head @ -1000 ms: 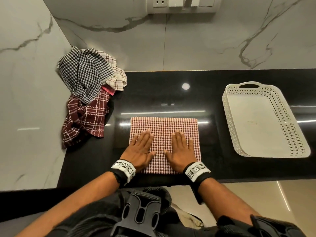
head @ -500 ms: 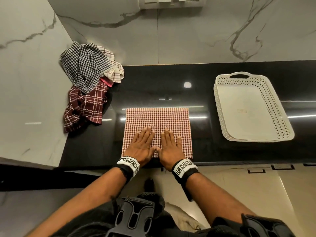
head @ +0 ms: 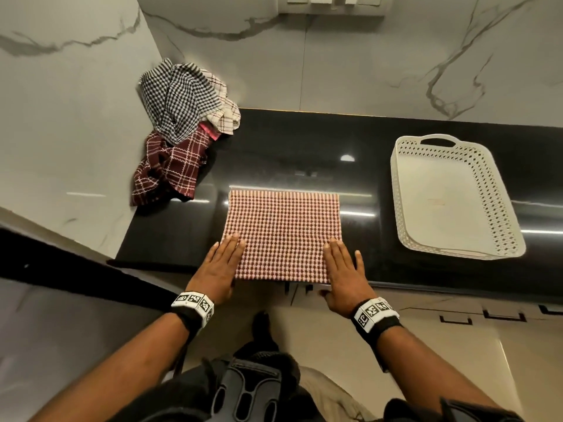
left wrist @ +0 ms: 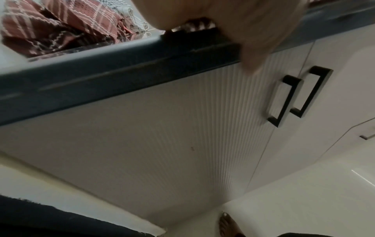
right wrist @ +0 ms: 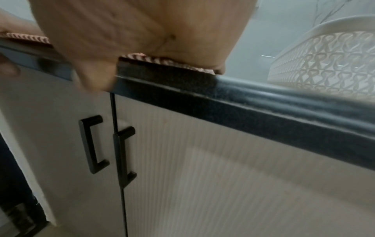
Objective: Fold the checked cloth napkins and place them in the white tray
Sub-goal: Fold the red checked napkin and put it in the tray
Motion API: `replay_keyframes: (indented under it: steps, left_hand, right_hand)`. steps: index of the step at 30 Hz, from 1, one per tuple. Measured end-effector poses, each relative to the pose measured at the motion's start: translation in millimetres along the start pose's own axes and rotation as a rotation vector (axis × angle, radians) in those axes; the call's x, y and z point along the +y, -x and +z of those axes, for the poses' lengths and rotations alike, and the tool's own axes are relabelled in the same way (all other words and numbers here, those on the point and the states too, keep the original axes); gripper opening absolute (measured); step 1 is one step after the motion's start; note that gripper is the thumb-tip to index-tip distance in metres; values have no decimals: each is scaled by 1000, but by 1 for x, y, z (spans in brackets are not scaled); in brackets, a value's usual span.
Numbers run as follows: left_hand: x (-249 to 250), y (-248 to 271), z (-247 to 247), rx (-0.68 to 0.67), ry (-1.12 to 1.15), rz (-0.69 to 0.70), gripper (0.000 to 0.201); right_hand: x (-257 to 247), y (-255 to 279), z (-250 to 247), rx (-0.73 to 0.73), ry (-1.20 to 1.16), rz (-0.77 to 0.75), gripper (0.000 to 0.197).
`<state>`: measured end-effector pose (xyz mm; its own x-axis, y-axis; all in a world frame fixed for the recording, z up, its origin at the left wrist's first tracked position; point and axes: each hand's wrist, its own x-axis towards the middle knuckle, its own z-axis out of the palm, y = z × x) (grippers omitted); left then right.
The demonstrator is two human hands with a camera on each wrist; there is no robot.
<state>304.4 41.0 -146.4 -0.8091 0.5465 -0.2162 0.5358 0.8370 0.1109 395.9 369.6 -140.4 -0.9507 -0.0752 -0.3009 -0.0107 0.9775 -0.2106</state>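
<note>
A red-and-white checked napkin (head: 283, 236) lies flat on the black counter (head: 304, 153), its near edge at the counter's front edge. My left hand (head: 221, 264) rests flat on its near left corner with straight fingers. My right hand (head: 342, 269) presses flat on the near right corner; in the right wrist view the palm (right wrist: 142, 28) sits on the cloth edge (right wrist: 166, 61) and the thumb hangs over the counter lip. The white perforated tray (head: 499, 208) stands at the right with nothing in it. A heap of napkins (head: 179, 129) lies at the back left.
The heap holds a black-and-white checked cloth (head: 179, 99), a maroon plaid one (head: 170, 169) and a cream one (head: 224, 114), against the marble wall corner. Below the counter are white cabinet doors with black handles (right wrist: 107, 144). A bare foot (left wrist: 228, 224) stands on the floor.
Both hands slid apart from the middle of the napkin to its near left and right corners, staying flat on the cloth. The napkin and tray have not moved.
</note>
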Motion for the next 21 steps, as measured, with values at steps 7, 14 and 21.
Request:
replay_keyframes:
  steps: [7, 14, 21]
  left_hand:
    - [-14, 22, -31, 45, 541, -93, 62]
    - [-12, -11, -67, 278, 708, -357, 13]
    - [-11, -66, -56, 160, 464, -502, 26]
  right_hand:
    - [15, 26, -14, 224, -357, -39, 48]
    - [11, -10, -54, 346, -873, 314, 13]
    - [4, -67, -53, 290, -687, 475, 23]
